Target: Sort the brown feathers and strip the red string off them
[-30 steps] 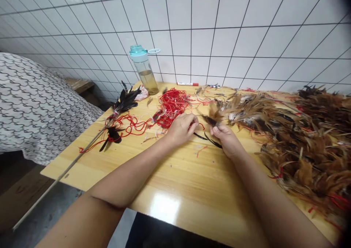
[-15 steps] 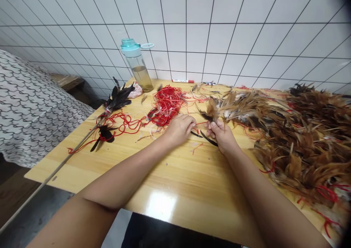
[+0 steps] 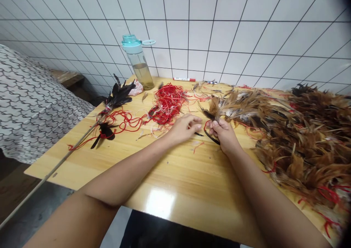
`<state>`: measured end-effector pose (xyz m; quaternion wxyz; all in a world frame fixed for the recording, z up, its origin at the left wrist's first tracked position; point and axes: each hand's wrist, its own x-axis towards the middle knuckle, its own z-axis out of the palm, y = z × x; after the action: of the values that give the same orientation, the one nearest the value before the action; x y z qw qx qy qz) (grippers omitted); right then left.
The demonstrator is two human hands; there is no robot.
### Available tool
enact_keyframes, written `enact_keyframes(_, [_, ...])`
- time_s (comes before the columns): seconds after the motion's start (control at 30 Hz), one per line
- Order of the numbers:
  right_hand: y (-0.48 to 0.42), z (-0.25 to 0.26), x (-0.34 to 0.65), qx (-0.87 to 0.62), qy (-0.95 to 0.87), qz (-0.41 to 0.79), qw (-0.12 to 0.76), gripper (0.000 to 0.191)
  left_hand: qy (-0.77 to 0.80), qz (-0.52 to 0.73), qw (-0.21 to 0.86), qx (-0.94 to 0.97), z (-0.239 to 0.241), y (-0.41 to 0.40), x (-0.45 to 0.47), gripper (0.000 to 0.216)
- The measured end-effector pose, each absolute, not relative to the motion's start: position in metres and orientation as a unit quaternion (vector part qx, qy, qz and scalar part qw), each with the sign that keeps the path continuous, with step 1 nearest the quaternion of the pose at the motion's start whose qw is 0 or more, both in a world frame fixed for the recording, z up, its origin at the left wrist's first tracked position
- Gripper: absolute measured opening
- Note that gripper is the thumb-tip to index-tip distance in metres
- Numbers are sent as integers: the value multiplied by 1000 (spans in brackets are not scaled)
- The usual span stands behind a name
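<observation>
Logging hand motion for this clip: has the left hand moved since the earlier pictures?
Yes, slightly: the left hand has shifted rightward against the red-and-white marker and is now closer to the right hand.

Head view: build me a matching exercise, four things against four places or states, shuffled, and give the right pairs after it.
Things
1. Bottle
2. Red-capped marker
3. Stick
4. Right hand

Places or states
A. Gripping brown feathers
B. Reaching out past the edge of the table
C. Part-filled, turquoise on top
D. White-barrelled, lying by the tiled wall

Right pairs: 1-C, 2-D, 3-B, 4-A
</observation>
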<state>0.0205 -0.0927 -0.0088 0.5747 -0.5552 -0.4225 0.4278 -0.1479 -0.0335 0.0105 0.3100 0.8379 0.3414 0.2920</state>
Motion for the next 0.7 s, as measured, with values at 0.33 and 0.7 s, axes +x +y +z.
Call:
enact_keyframes(0.33, [-93,-13,15,-579,-438,392,565,38,360,266,384,807,1,-40,-138,21])
enact_keyframes(0.7, [-93,-21,26,-708,-494,174,473,18,286,301,214,884,4,-51,-136,17])
